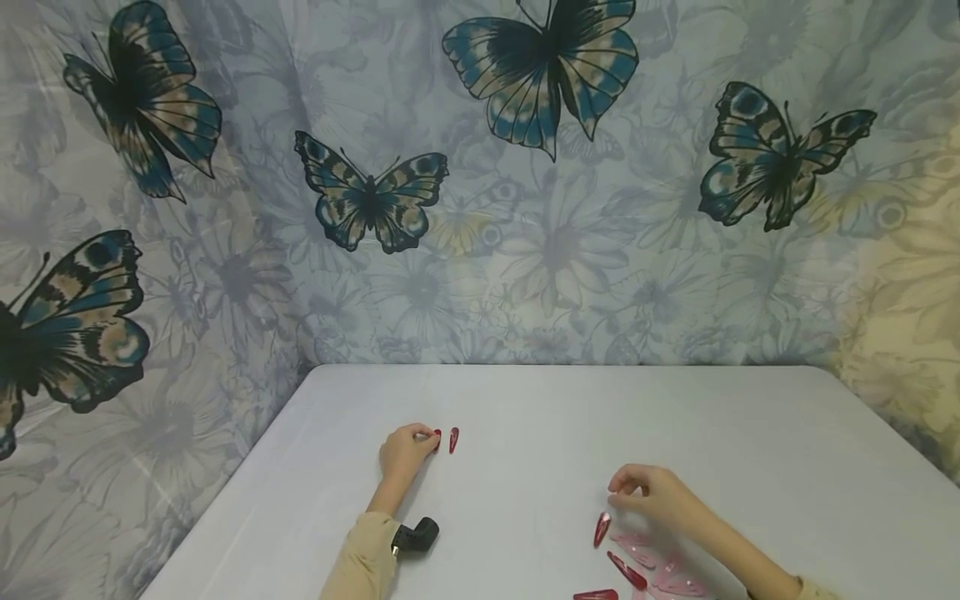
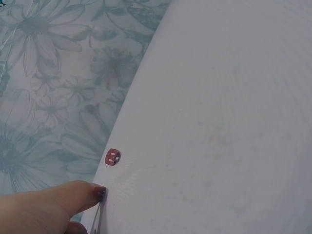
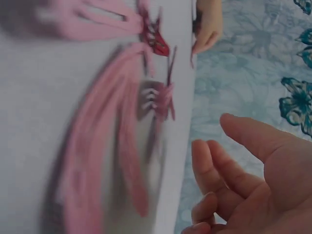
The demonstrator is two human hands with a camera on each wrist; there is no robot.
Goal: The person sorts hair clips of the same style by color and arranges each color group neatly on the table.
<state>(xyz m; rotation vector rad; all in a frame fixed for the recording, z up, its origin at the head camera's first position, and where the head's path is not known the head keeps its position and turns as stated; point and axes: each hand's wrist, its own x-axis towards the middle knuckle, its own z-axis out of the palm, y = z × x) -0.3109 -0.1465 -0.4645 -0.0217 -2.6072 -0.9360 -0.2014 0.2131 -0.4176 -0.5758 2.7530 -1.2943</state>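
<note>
Here, a left hand (image 1: 407, 450) is pinching a red hair clip (image 1: 437, 440)

On the left, thumb and fingertip are holding the clip at the white bench (image 1: 517, 500); whether it is touching the surface is unclear. Its shiny body is suggesting something light, stiff and slightly slippery, so the long side edges are probably offering the surest hold. Just right, a second red clip (image 1: 453, 440) is lying apart. Farther right and nearer, three red clips (image 1: 602, 530) are lying separately. Rightmost, the right hand (image 1: 656, 496) is hovering with loosely bent fingers, gripping nothing, near pink clips (image 1: 671, 577).
</note>
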